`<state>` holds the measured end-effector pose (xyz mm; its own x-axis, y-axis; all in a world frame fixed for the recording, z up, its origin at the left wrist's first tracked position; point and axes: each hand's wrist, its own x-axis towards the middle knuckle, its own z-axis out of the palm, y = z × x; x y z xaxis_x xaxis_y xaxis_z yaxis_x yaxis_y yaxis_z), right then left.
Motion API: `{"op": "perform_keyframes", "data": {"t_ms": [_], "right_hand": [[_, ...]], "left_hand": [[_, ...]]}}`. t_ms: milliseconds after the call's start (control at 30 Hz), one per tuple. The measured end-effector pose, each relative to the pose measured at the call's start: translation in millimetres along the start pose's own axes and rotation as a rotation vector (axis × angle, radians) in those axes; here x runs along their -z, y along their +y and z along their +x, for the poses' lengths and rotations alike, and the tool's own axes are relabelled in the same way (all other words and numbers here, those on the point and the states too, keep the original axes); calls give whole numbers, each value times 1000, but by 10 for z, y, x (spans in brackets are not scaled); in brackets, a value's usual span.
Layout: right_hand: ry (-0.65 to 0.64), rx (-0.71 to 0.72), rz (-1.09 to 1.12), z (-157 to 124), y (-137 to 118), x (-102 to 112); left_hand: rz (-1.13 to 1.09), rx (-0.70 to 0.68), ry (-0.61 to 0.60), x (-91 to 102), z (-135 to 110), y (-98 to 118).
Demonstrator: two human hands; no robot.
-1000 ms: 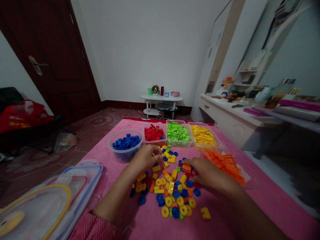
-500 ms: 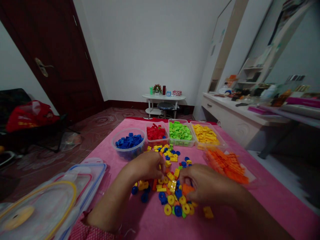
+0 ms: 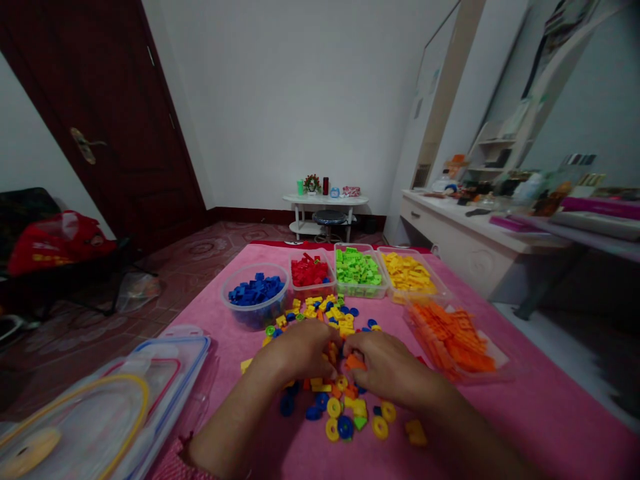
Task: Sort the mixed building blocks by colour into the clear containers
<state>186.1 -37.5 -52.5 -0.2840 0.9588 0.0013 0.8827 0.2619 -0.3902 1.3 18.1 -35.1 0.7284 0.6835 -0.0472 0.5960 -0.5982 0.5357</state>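
A loose pile of mixed plastic building blocks lies on the pink cloth, with yellow rings and blue rings at its near side. My left hand reaches into the pile from the left, fingers curled and closed. Whatever it pinches is mostly hidden, though orange-yellow shows by the fingertips. Beside it, my right hand is closed on an orange block, gripped between thumb and fingers. The two hands' fingertips nearly meet over the pile.
Behind the pile stand a round tub of blue blocks and boxes of red, green and yellow blocks. A box of orange blocks sits at right. Stacked clear lids lie at left.
My right hand has moved left toward my left hand, still with orange in its fingers. Blocks in the pile have shifted, with more yellow pieces showing left of my left hand.
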Motion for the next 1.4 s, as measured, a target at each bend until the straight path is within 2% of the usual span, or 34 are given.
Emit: {"op": "perform_keyframes", "data": {"t_ms": [167, 300, 433, 567, 700, 800, 1067, 1233, 1400], "right_hand": [[47, -13, 55, -59, 38, 265], [123, -62, 35, -97, 99, 458], [93, -95, -67, -152, 155, 565], [83, -110, -86, -187, 139, 626], [140, -131, -40, -163, 82, 617], [127, -124, -18, -139, 56, 583], [162, -76, 53, -133, 51, 561], [205, -88, 78, -125, 35, 580], [213, -75, 85, -111, 38, 556]], "left_hand": [[203, 45, 72, -81, 72, 235], [156, -1, 92, -247, 127, 425], [81, -122, 48, -391, 139, 437], [71, -240, 71, -527, 115, 431], [64, -443, 36, -708, 85, 504], [87, -512, 32, -791, 89, 528], [109, -384, 63, -742, 213, 419], [202, -233, 49, -568, 268, 319], [298, -45, 101, -377, 288, 214]]}}
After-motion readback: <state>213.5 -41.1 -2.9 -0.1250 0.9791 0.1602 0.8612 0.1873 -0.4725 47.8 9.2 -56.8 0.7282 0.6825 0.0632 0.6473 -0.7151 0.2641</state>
